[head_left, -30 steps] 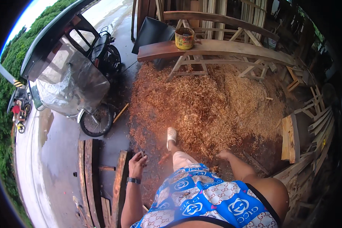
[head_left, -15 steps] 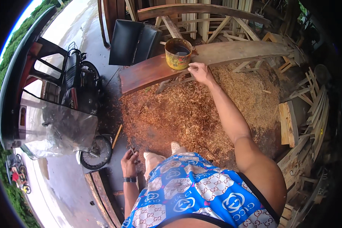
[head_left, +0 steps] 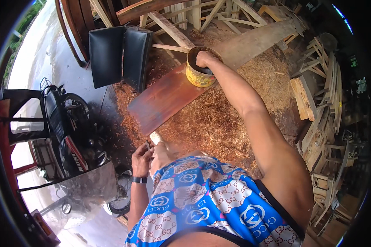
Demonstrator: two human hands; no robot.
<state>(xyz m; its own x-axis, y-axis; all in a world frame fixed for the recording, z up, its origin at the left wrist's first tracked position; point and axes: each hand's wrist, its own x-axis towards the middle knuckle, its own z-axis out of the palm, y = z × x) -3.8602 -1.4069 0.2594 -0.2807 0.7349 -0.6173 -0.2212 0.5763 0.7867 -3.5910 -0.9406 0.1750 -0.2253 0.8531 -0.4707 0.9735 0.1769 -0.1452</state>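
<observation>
- Round yellow tub: yellow outer wall with darker printed patches, brown-smeared rim, dark brown interior.
- Long flat wooden plank: glossy reddish-brown toward its near end, pale greyish-brown toward the far one.
- Small slim piece in the left hand: greyish.
- Dark wrist strap: near-black throughout.
- Sleeveless patterned cloth top: bright blue and whitish blocks, white emblems on blue, reddish-brown repeats on white, black edging.
- Curled wood shavings: orange-brown, turning paler tan rightward.
- Black two-part padded panel: plain, slightly shiny.
- Black motorcycle: red side panel.
- White shoe: dark speckles.
</observation>
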